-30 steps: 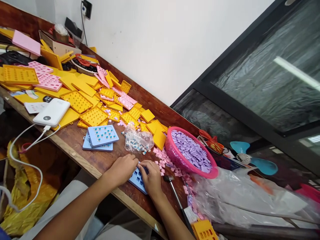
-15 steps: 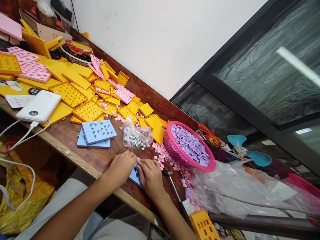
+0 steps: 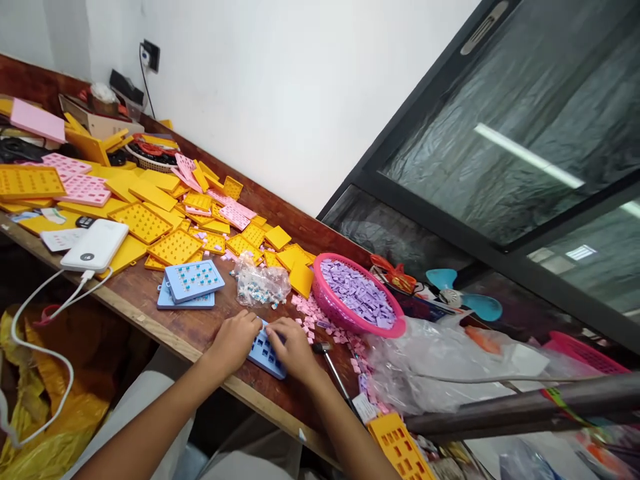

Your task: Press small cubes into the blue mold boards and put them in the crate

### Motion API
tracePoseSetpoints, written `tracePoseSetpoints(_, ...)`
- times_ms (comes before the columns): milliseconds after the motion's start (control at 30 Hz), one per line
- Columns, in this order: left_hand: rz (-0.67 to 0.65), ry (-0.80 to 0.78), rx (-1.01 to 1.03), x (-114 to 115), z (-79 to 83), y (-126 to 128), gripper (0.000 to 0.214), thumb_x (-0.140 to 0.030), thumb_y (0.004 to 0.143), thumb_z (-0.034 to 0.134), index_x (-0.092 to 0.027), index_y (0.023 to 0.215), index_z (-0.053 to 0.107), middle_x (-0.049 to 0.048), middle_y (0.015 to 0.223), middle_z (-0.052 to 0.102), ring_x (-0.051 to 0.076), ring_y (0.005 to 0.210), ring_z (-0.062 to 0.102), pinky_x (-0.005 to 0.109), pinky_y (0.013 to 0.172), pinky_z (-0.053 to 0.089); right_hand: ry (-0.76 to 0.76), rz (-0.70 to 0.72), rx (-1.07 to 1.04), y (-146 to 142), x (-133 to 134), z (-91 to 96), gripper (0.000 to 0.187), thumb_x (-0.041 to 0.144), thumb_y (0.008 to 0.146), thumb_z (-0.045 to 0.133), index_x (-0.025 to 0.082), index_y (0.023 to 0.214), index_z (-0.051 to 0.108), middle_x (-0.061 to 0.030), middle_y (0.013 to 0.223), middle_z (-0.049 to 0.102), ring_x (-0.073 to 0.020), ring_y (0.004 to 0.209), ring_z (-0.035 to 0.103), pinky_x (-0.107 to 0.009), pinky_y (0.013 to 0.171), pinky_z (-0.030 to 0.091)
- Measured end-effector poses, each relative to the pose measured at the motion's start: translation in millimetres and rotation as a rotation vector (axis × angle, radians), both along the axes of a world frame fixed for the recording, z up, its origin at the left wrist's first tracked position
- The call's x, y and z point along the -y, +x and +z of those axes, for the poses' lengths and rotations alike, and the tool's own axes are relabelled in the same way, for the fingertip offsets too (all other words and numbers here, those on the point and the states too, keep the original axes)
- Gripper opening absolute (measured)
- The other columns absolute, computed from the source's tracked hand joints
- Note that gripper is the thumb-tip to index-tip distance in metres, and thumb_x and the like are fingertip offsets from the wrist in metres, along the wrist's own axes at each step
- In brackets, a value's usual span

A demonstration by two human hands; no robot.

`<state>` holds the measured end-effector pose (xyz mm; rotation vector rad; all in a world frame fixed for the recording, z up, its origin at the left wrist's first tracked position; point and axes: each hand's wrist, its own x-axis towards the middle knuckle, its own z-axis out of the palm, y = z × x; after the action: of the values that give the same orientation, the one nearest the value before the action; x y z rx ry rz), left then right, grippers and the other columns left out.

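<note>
Head view.

1. Work item. A blue board [image 3: 264, 353] lies flat near the front edge of the table [image 3: 145, 310], directly in front of the person. It is partly covered by both hands. Several small inserts are seen in the exposed holes; the covered part cannot be assessed.
2. Left hand [image 3: 237, 337]. It is laid on the left end of the board with the fingers drawn together and curled downward. Whether anything is pinched cannot be told.
3. Right hand [image 3: 293, 347]. It is laid on the right end of the board, fingers bent and pressed close. A piece between the fingertips cannot be confirmed.
4. Completed stock, as judged. Two stacked blue boards [image 3: 193, 280] with rows of inserts are set aside to the left, near a clear bag [image 3: 260, 287] of small parts.
5. Remaining stock, as judged. A pink basket [image 3: 335, 312] filled with lilac pieces, loose pink pieces [image 3: 307, 313] just beside it, and many yellow boards [image 3: 175, 247] spread behind indicate that much material is unprocessed.
6. A hammer [image 3: 320, 347] lies untouched just beside the right hand.
</note>
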<state>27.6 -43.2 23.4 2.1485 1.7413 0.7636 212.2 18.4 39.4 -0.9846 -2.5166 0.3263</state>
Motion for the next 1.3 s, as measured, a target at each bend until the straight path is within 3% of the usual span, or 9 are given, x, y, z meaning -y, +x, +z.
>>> tracePoseSetpoints(67,0.019,-0.020,-0.007,1,0.1,2,0.014,-0.017,0.098,0.053,-0.020,0.098,0.067,0.0070,0.101,0.070,0.024,0.101,0.062,0.032,0.080,0.047,-0.082,-0.132,-0.160,0,-24,-4.2,0.037,0.040,0.100,0.051,0.020,0.077,0.072,-0.0051,0.078,0.072,-0.0198,0.075,0.066,-0.031,0.071,0.049)
tracePoseSetpoints(133,0.030,-0.021,-0.059,2,2.2,3,0.016,-0.017,0.098,0.050,-0.020,0.099,0.066,0.0075,0.103,0.070,0.025,0.103,0.062,0.032,0.078,0.047,-0.074,-0.226,-0.236,-1,-49,-9.7,0.038,0.044,0.097,0.051,0.019,0.079,0.072,-0.0057,0.077,0.073,-0.0206,0.072,0.066,-0.031,0.067,0.050)
tracePoseSetpoints(333,-0.026,0.013,-0.103,-2,8.7,-1,0.013,-0.023,0.098,0.053,-0.021,0.100,0.065,0.0083,0.106,0.069,0.026,0.103,0.063,0.033,0.078,0.048,-0.081,-0.270,-0.251,-8,-84,-30.2,0.020,0.039,0.083,0.068,0.020,0.077,0.071,-0.0031,0.073,0.074,-0.0207,0.066,0.067,-0.030,0.063,0.049)
tracePoseSetpoints(467,-0.033,0.016,0.058,-9,1.8,-7,0.011,-0.030,0.096,0.058,-0.023,0.098,0.066,0.0044,0.101,0.070,0.021,0.098,0.065,0.031,0.085,0.048,-0.094,-0.249,-0.245,-4,-77,-28.0,0.013,0.031,0.081,0.069,0.020,0.088,0.073,-0.0027,0.077,0.074,-0.0198,0.067,0.065,-0.030,0.066,0.049)
tracePoseSetpoints(600,-0.008,0.041,0.112,-13,-7.6,-7,0.011,-0.028,0.096,0.058,-0.021,0.099,0.066,0.0038,0.104,0.070,0.020,0.100,0.064,0.030,0.089,0.047,-0.098,-0.124,-0.219,11,-57,2.0,0.015,0.029,0.089,0.064,0.022,0.097,0.076,-0.0053,0.094,0.075,-0.0216,0.086,0.067,-0.033,0.080,0.050)
tracePoseSetpoints(733,-0.022,0.073,0.086,-12,-10.2,-5,0.015,-0.027,0.099,0.055,-0.021,0.101,0.069,0.0044,0.104,0.069,0.020,0.101,0.063,0.030,0.089,0.047,-0.163,0.013,-0.075,27,-26,22.6,0.017,0.032,0.094,0.064,0.024,0.089,0.078,-0.0049,0.089,0.074,-0.0213,0.083,0.067,-0.033,0.078,0.049)
tracePoseSetpoints(1067,-0.031,0.056,-0.094,-15,-0.5,-2,0.018,-0.020,0.099,0.053,-0.021,0.097,0.071,0.0051,0.099,0.070,0.021,0.102,0.060,0.029,0.079,0.046,-0.140,-0.058,-0.139,32,-13,-16.2,0.026,0.044,0.089,0.073,0.022,0.075,0.070,-0.0032,0.078,0.071,-0.0199,0.073,0.063,-0.031,0.069,0.046)
tracePoseSetpoints(1200,-0.056,0.052,-0.103,-15,4.4,-5,0.019,-0.017,0.099,0.052,-0.021,0.096,0.070,0.0045,0.099,0.070,0.021,0.100,0.061,0.029,0.081,0.046,-0.059,-0.150,-0.130,29,-8,-14.8,0.029,0.046,0.088,0.074,0.022,0.074,0.066,-0.0026,0.075,0.068,-0.0195,0.070,0.061,-0.030,0.066,0.042)
tracePoseSetpoints(1300,-0.081,0.042,-0.147,-14,6.2,-8,0.018,-0.020,0.099,0.052,-0.020,0.095,0.070,0.0052,0.100,0.069,0.021,0.100,0.062,0.029,0.081,0.046,-0.109,-0.090,-0.132,34,-5,-6.4,0.022,0.044,0.089,0.073,0.023,0.085,0.070,-0.0035,0.084,0.070,-0.0205,0.076,0.063,-0.031,0.072,0.046)
